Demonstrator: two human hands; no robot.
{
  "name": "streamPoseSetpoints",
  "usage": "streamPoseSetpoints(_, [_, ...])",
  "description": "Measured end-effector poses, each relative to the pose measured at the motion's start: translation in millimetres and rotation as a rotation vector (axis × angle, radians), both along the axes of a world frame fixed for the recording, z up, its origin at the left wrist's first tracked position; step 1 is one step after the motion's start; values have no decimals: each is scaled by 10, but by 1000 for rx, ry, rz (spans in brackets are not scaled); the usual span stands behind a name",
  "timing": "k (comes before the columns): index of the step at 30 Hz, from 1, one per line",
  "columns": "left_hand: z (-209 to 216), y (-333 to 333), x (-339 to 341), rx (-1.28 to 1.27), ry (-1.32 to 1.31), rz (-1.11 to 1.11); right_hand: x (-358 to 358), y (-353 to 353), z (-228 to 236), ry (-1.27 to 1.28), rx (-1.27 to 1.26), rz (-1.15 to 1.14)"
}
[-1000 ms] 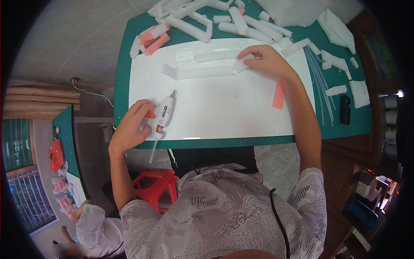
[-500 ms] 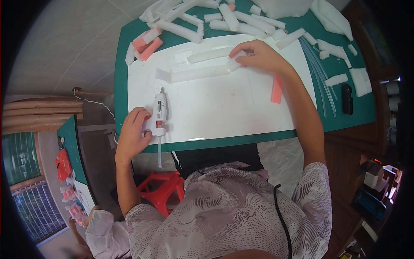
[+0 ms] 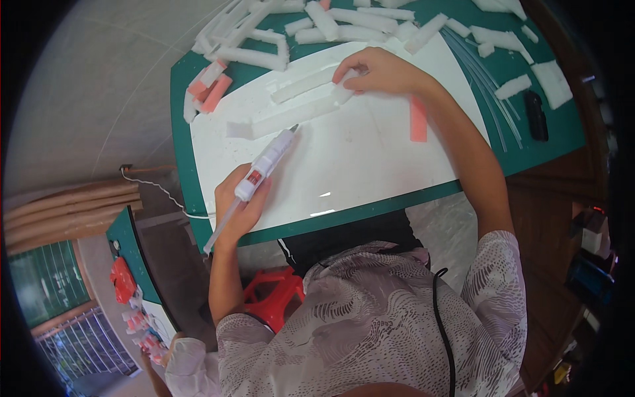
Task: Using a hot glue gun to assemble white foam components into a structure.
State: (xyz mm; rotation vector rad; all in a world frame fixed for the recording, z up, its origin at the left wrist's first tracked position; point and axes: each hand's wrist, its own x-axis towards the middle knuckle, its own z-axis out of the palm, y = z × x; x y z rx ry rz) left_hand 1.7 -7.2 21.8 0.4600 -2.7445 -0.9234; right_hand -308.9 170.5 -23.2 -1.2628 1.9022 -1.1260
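My left hand (image 3: 243,198) is closed around a white glue gun (image 3: 266,165). Its nozzle points up and to the right, close to a long white foam strip (image 3: 291,117), and a clear glue stick (image 3: 221,228) juts from its back end. At the strip's right end, my right hand (image 3: 378,71) pinches a small white foam block (image 3: 344,88). Another foam strip (image 3: 304,86) lies just beyond, parallel to the first. A short block (image 3: 239,129) stands at the long strip's left end. A pink foam strip (image 3: 418,120) rests beside my right forearm.
A white board (image 3: 317,178) covers the middle of a green table (image 3: 185,149). White foam pieces (image 3: 344,30) crowd the far edge, with pink blocks (image 3: 215,92) at left. Clear glue sticks (image 3: 486,89) and a black object (image 3: 535,116) lie right. A red stool (image 3: 271,294) stands below.
My left hand has lifted the glue gun and turned it, bringing the nozzle right toward the long strip. My right hand stays at the small block. The whole view has shifted slightly.
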Motion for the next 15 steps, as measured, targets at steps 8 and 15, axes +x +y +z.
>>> streamPoseSetpoints(8, [-144,186,-543,23,18,-26,22,3,7,-53,12,-1])
streamPoseSetpoints(15, [-151,221,-682,-11,-7,7,38,-10,-17,-115,-42,12])
